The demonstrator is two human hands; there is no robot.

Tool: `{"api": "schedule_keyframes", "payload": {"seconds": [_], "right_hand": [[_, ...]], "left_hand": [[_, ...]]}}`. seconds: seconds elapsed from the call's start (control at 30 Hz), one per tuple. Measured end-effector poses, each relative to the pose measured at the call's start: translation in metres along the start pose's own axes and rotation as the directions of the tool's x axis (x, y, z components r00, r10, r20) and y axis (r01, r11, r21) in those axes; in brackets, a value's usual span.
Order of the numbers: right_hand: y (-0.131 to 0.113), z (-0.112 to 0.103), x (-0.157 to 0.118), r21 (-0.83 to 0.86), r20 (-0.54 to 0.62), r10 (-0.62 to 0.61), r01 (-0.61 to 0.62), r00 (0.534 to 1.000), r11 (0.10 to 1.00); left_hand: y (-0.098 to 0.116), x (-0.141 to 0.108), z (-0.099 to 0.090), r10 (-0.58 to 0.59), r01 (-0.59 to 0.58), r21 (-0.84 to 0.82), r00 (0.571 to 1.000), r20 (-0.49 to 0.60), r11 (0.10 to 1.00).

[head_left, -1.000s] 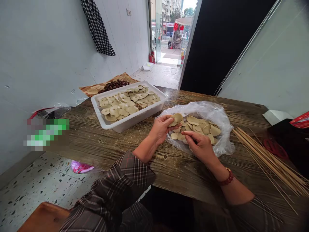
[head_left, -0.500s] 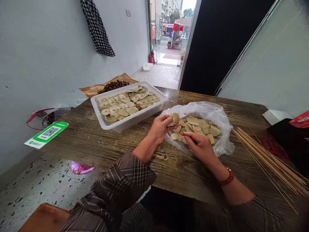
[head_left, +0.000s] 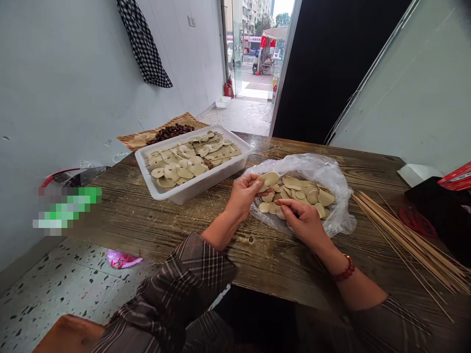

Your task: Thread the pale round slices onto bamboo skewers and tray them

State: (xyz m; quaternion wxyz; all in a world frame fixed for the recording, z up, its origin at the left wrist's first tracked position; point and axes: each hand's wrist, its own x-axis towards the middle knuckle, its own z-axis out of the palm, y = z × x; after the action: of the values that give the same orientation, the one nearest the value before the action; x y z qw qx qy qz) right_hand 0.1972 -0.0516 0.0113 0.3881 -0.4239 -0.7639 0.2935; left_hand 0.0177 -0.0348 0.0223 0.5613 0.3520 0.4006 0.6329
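Pale round slices are pinched between the thumb and fingers of my left hand (head_left: 243,195), at the near left edge of a clear plastic bag (head_left: 340,184). Inside the open bag lies a pile of loose slices (head_left: 301,191). My right hand (head_left: 305,220) is closed in a pinch over the bag's near side; what its fingertips hold is too small to make out. To the left stands a white tray (head_left: 176,198) with skewered slices (head_left: 186,164) in rows. A bundle of thin wooden sticks (head_left: 408,240) lies right of my right hand.
Dark brown pieces (head_left: 171,132) rest on patterned paper (head_left: 134,141) behind the tray. At the right edge of the wooden table (head_left: 165,225) are a black item and a red packet (head_left: 456,177). A blurred green card (head_left: 69,208) sits at the left.
The slice in my left hand has tilted and shows a broader, oval face. My right hand has barely moved. The whole view has shifted slightly.
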Motion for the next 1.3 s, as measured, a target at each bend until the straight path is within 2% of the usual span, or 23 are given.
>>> {"api": "schedule_keyframes", "payload": {"seconds": [0.27, 0.63, 0.73, 0.87, 1.0, 1.17, 1.3], "right_hand": [[-0.001, 0.0, -0.001, 0.022, 0.001, 0.043, -0.043, 0.999, 0.999], [0.0, 0.002, 0.0, 0.063, 0.001, 0.075, -0.075, 0.997, 0.995], [-0.001, 0.002, 0.001, 0.07, -0.009, 0.077, -0.077, 0.997, 0.995], [0.002, 0.001, 0.003, 0.154, 0.005, 0.127, -0.126, 0.992, 0.98], [0.004, 0.001, 0.004, 0.25, 0.012, 0.179, -0.176, 0.984, 0.952], [0.002, 0.001, 0.003, 0.274, -0.011, 0.159, -0.15, 0.987, 0.95], [-0.001, -0.002, 0.004, 0.253, 0.014, 0.147, -0.146, 0.989, 0.956]], "left_hand": [[-0.005, 0.002, -0.002, 0.021, -0.02, 0.075, 1.0, -0.015, 0.997], [-0.005, 0.001, -0.001, -0.013, 0.013, 0.095, 1.0, 0.002, 0.995], [-0.008, -0.001, 0.002, -0.032, 0.027, 0.094, 0.998, 0.051, 0.995], [-0.01, -0.003, 0.007, -0.097, 0.079, 0.103, 0.98, 0.175, 0.992], [-0.007, -0.005, 0.01, -0.118, 0.113, 0.036, 0.975, 0.19, 0.993], [-0.003, -0.007, 0.012, -0.161, 0.162, 0.019, 0.953, 0.257, 0.987], [-0.001, -0.005, 0.009, -0.122, 0.117, 0.04, 0.977, 0.177, 0.992]]}}
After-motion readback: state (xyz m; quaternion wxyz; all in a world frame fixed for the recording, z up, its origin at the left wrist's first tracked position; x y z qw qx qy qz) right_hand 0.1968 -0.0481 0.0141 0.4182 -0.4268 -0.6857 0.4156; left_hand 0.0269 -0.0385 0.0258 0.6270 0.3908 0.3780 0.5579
